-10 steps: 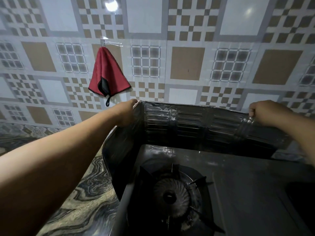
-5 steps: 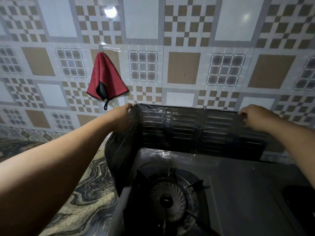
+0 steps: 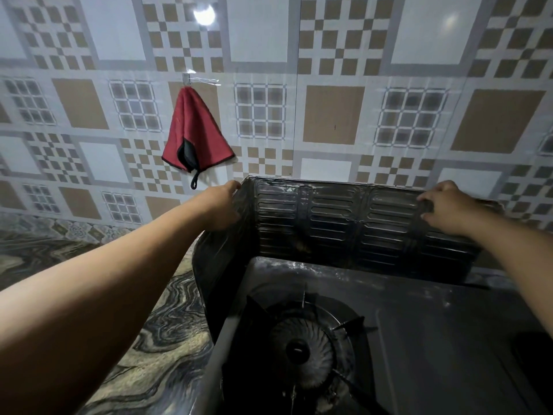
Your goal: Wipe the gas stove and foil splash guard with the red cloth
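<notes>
- Patterned tile wall (image 3: 329,40) fills the background; marbled counter (image 3: 143,339) lower left.
- Gas stove (image 3: 419,339) dark, burner (image 3: 299,351) off; top looks smeared, so wiping not begun (my read).
- Foil splash guard (image 3: 344,223) stands bent round the stove's back and left side.
- Red cloth (image 3: 194,133) hangs on a wall hook, untouched, well apart from both hands.
- Left hand (image 3: 220,209) grips the guard's corner; right hand (image 3: 446,206) pinches its top edge.
- Left to do: fetch cloth, wipe both.
</notes>
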